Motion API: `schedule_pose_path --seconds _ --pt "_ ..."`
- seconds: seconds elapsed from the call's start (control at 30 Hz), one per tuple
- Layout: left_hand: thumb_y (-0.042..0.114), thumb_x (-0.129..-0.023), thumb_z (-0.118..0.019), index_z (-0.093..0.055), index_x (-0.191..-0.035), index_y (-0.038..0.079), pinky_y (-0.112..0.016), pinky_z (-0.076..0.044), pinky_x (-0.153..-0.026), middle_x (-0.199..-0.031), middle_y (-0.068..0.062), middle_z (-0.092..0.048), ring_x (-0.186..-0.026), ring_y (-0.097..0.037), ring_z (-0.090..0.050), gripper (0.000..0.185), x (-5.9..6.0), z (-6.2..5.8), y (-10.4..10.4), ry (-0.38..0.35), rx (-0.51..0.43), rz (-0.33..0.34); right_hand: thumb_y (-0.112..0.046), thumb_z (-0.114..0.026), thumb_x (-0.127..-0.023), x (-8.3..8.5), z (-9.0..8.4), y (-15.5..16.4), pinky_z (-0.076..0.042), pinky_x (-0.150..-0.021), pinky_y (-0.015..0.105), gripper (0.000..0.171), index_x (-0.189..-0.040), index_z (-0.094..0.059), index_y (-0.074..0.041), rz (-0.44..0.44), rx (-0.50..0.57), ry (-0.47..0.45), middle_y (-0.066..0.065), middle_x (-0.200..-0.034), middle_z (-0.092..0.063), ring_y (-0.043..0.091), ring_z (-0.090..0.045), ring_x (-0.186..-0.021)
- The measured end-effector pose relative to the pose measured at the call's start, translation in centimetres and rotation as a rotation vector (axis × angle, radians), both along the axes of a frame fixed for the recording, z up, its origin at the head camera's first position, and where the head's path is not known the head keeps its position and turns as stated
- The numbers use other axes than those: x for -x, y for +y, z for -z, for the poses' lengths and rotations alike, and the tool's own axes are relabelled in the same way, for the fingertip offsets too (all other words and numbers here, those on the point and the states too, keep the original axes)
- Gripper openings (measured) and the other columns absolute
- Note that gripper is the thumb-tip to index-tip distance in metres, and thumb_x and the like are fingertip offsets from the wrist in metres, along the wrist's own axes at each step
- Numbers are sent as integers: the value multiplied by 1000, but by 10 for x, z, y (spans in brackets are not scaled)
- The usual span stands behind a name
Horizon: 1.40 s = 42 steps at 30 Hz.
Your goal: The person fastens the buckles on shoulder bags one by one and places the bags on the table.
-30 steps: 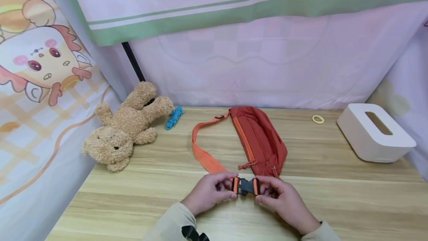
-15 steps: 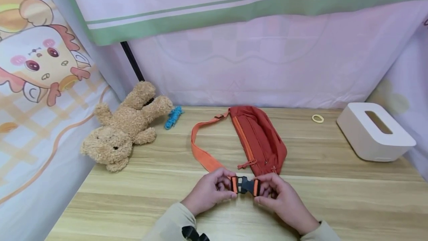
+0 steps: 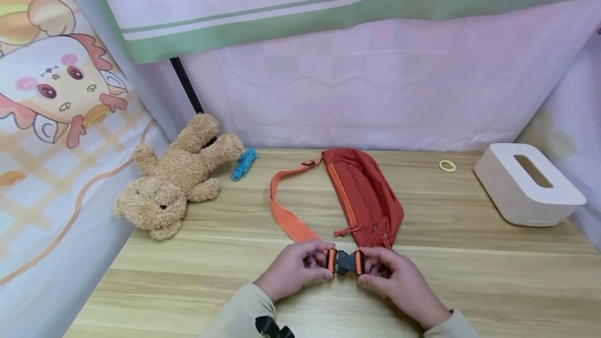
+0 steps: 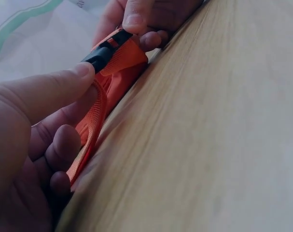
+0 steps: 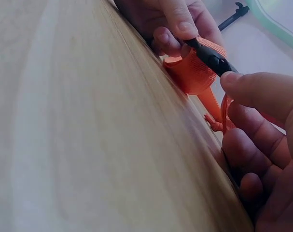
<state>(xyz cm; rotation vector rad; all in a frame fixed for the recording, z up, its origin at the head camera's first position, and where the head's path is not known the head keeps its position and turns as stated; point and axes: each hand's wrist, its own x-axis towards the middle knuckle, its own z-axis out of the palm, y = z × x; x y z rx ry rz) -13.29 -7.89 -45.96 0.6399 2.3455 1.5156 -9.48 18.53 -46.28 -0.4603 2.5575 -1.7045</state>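
Note:
A black side-release buckle (image 3: 346, 263) on orange webbing is held in front of a red waist bag (image 3: 368, 192). My left hand (image 3: 297, 270) pinches its left end between thumb and fingers. The right end is pinched by my right hand (image 3: 401, 278). The buckle's two halves sit together in line; whether they are latched, I cannot tell. In the left wrist view the buckle (image 4: 104, 55) is raised off the table, thumbs on top. The orange strap (image 3: 285, 218) loops on the table left of the bag. From the right wrist, the buckle (image 5: 214, 60) spans both thumbs.
A tan teddy bear (image 3: 180, 179) lies at the left, beside a blue bundle of cord (image 3: 244, 164). At the back right are a cream ring (image 3: 447, 166) and a white tissue box (image 3: 528, 184). Fabric curtains (image 3: 328, 98) hang behind the wooden table (image 3: 469, 265).
Half a second ago a wider gap showed between the buckle halves. They are now closer together, the left hand having shifted slightly right. Bag, bear and the other things stay put.

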Motion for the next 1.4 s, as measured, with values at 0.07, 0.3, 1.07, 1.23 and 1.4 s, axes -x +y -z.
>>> schedule_pose_path --seconds 0.07,0.3,1.07,1.23,1.4 --pt "24 -85 -82 -67 -130 19 -22 -48 -66 -92 9 -66 -73 -7 -56 48 0 0 -1 1 3 0 -19 -84 -82 1 0 1 -51 -66 26 48 -125 -66 -10 3 -9 -10 -2 -87 -66 9 -61 -78" --pt "19 -80 -86 -65 -120 20 -21 -46 -64 -91 6 -68 -74 -10 -57 45 -1 -1 0 -44 -73 -18 -17 -86 -79 3 -1 0 -51 -68 27 48 -121 -63 -12 15 -23 -92 1 -85 -66 14 -62 -78" --pt "25 -83 -84 -67 -124 22 -22 -48 -66 -92 8 -67 -75 -9 -57 45 1 -1 -1 -17 -30 2 -19 -85 -80 2 -2 1 -52 -68 26 49 -126 -66 -14 29 -48 -37 -4 -88 -69 10 -62 -78" --pt "22 -80 -86 -65 -119 21 -22 -47 -65 -91 5 -67 -75 -10 -57 44 1 -1 0 -46 -71 -12 -16 -87 -78 4 -1 0 -52 -68 27 49 -121 -64 -15 33 -48 -66 -2 -86 -67 13 -62 -77" --pt "21 -79 -87 -66 -117 21 -22 -46 -65 -91 5 -67 -76 -11 -57 44 -1 -1 1 -54 -82 -26 -17 -87 -77 3 -1 -2 -52 -67 27 48 -119 -65 -12 30 -16 -87 1 -88 -67 13 -61 -77"
